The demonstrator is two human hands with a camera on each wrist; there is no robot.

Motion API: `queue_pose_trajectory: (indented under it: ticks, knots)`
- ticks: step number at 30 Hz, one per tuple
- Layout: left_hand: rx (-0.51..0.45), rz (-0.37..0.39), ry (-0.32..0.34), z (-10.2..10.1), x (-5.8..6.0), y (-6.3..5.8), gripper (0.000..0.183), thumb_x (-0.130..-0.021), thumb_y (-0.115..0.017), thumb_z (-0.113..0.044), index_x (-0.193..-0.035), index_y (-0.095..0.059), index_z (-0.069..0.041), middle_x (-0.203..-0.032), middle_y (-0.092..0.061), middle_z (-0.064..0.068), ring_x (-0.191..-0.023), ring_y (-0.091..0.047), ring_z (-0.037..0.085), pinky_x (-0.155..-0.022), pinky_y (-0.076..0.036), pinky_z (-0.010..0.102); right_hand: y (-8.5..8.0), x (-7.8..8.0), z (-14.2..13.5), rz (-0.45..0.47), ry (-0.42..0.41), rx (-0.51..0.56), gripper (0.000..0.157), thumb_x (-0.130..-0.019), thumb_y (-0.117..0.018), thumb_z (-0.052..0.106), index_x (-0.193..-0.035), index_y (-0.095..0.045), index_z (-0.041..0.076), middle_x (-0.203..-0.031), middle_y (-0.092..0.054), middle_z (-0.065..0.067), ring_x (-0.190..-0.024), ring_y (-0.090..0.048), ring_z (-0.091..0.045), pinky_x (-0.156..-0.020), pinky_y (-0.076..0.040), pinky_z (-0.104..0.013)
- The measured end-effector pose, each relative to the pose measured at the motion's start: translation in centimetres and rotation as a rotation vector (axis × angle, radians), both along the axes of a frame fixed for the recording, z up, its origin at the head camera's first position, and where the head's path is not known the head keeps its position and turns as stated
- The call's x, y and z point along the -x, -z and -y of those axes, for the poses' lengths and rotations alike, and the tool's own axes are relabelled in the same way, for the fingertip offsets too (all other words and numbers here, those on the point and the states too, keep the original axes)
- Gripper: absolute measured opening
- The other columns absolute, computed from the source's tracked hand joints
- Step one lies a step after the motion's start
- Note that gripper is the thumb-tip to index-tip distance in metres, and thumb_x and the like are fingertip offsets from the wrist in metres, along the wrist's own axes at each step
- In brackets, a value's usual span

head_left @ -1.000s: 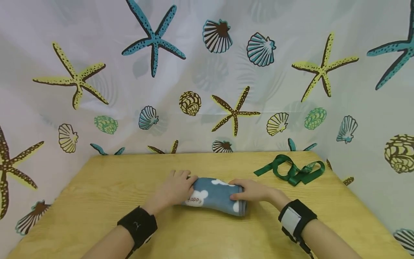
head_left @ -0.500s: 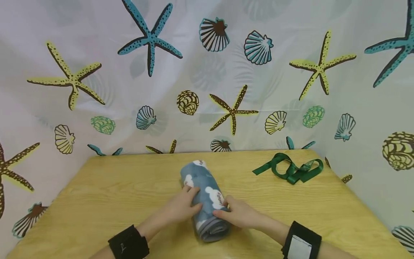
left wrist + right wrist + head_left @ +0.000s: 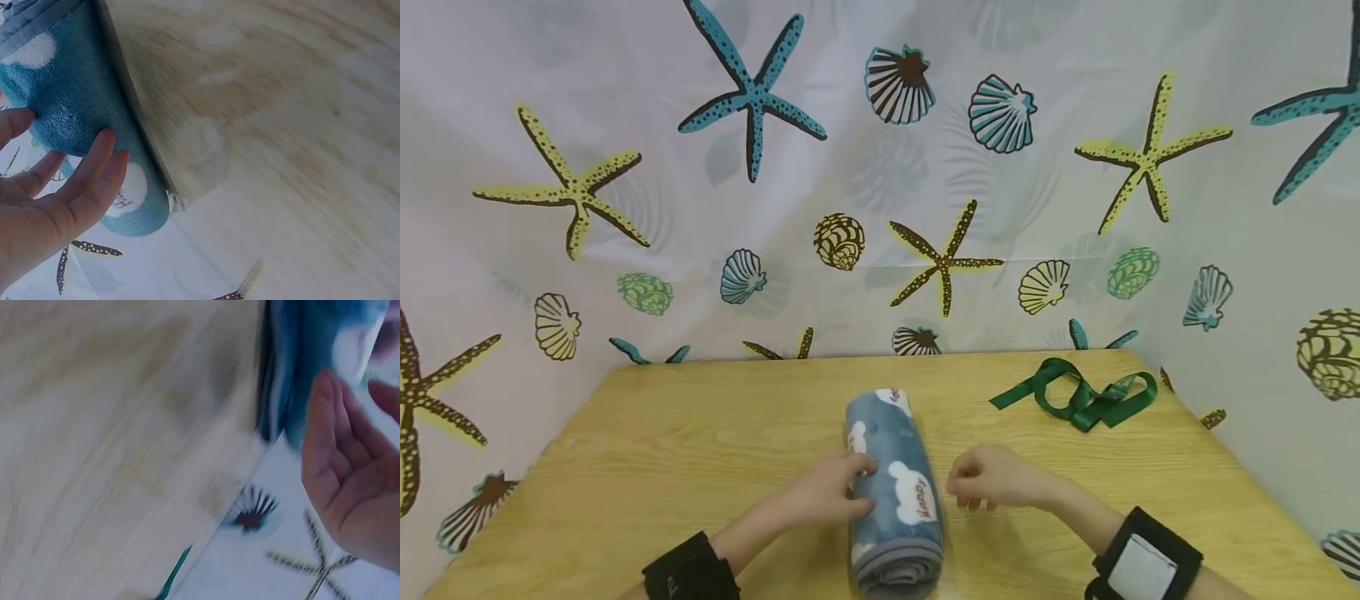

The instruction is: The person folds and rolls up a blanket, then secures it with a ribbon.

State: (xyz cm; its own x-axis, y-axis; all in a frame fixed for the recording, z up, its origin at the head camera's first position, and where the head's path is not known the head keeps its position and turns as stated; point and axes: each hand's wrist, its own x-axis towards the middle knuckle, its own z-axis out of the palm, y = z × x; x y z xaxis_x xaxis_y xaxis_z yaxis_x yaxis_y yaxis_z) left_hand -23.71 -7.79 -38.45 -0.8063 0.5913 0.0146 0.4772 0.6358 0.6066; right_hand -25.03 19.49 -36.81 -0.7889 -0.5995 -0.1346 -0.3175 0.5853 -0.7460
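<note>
nearest the viewer, a black left wristband (image 3: 692, 571) and a black right wristband (image 3: 1150, 557) (the latter bearing a pale patch) circle the forearms. beyond them, a blue fleece roll (image 3: 895, 483) lies on the wooden table (image 3: 700, 442), between the hands, its length running away from the person and its spiral end facing near. the left hand (image 3: 829, 493) touches the roll's left side and top; its thumb and fingers are spread and gently bent against the fleece, without a firm grasp. the right hand (image 3: 996, 477) hangs just beside the roll on the other side, apparently apart from it; its fingers are extended with a slight bend (the right wrist view is blurred) and hold nothing.

the step in hand appears to be steadying the rolled fleece. done well, it probably calls for light, even pressure from the left fingers near mid-length, so that the layers neither slacken nor slide out at the spiral end; pressing hard could flatten the soft coil. the loose edge cannot be made out, so a check on where it lies seems prudent before the left hand lets go.

no container is visible; the roll's near end shows only its own wound layers. farther back on the right lies a looped green ribbon (image 3: 1084, 415), untouched. behind the table hangs a backdrop (image 3: 850, 167) printed with starfish and shells.
</note>
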Motion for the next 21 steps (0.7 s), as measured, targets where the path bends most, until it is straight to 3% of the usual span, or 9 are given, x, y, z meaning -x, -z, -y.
queue_pose_trajectory:
  ticks: [3, 5, 7, 10, 14, 17, 21]
  knots:
    - [-0.038, 0.051, -0.022, 0.4, -0.1, -0.1, 0.036, -0.084, -0.066, -0.017, -0.114, -0.056, 0.0, -0.11, -0.056, 0.014, -0.085, -0.058, 0.019, -0.069, -0.048, 0.03, 0.1, 2.7, -2.3, -0.26, 0.156, -0.142, 0.015, -0.088, -0.057, 0.011, -0.092, -0.066, 0.0, -0.078, -0.063, -0.006, -0.069, -0.06, -0.021, -0.055, -0.049, -0.031]
    - [-0.059, 0.079, -0.048, 0.7, -0.1, -0.3, 0.037, -0.085, -0.066, -0.017, -0.115, -0.055, 0.001, -0.112, -0.056, 0.016, -0.085, -0.059, 0.02, -0.068, -0.048, 0.032, 0.4, 4.9, -4.1, -0.419, 0.256, -0.307, 0.014, -0.087, -0.056, 0.005, -0.095, -0.066, -0.001, -0.084, -0.064, -0.009, -0.073, -0.061, -0.022, -0.057, -0.049, -0.033]
    - [-0.058, 0.069, -0.067, 1.0, -0.2, -0.4, 0.037, -0.085, -0.065, -0.018, -0.114, -0.056, 0.002, -0.112, -0.057, 0.016, -0.086, -0.059, 0.022, -0.069, -0.048, 0.033, 0.9, 7.1, -5.4, -0.514, 0.316, -0.484, 0.015, -0.086, -0.056, 0.002, -0.098, -0.065, 0.0, -0.089, -0.063, -0.011, -0.078, -0.06, -0.026, -0.061, -0.049, -0.037]
    - [-0.05, 0.035, -0.071, 1.3, -0.4, -0.4, 0.036, -0.085, -0.065, -0.018, -0.112, -0.056, 0.003, -0.11, -0.058, 0.017, -0.087, -0.06, 0.026, -0.07, -0.049, 0.035, 2.0, 9.5, -6.4, -0.506, 0.313, -0.62, 0.013, -0.087, -0.056, 0.001, -0.098, -0.063, 0.0, -0.091, -0.061, -0.013, -0.082, -0.06, -0.029, -0.064, -0.049, -0.039]
    - [-0.046, -0.006, -0.078, 1.6, -0.7, -0.1, 0.033, -0.086, -0.064, -0.018, -0.111, -0.057, 0.002, -0.11, -0.058, 0.016, -0.087, -0.059, 0.026, -0.069, -0.049, 0.033, 3.6, 11.0, -6.1, -0.43, 0.252, -0.711, 0.007, -0.088, -0.058, 0.004, -0.094, -0.061, 0.002, -0.088, -0.06, -0.012, -0.081, -0.06, -0.029, -0.063, -0.048, -0.04]
    - [-0.065, -0.028, -0.114, 1.8, -0.9, -0.3, 0.029, -0.088, -0.062, -0.017, -0.111, -0.059, 0.0, -0.112, -0.057, 0.015, -0.087, -0.058, 0.024, -0.067, -0.048, 0.031, 4.4, 11.8, -5.5, -0.482, 0.202, -0.774, 0.005, -0.088, -0.058, 0.0, -0.089, -0.061, 0.003, -0.083, -0.06, -0.012, -0.077, -0.06, -0.028, -0.061, -0.048, -0.038]
    - [-0.078, -0.093, -0.15, 2.1, -1.0, -1.1, 0.022, -0.088, -0.061, -0.014, -0.106, -0.062, -0.001, -0.109, -0.058, 0.011, -0.085, -0.057, 0.022, -0.068, -0.048, 0.033, 4.2, 12.9, -4.8, -0.514, 0.179, -0.762, 0.012, -0.086, -0.058, -0.004, -0.076, -0.058, 0.004, -0.071, -0.055, -0.008, -0.065, -0.054, -0.021, -0.057, -0.044, -0.033]
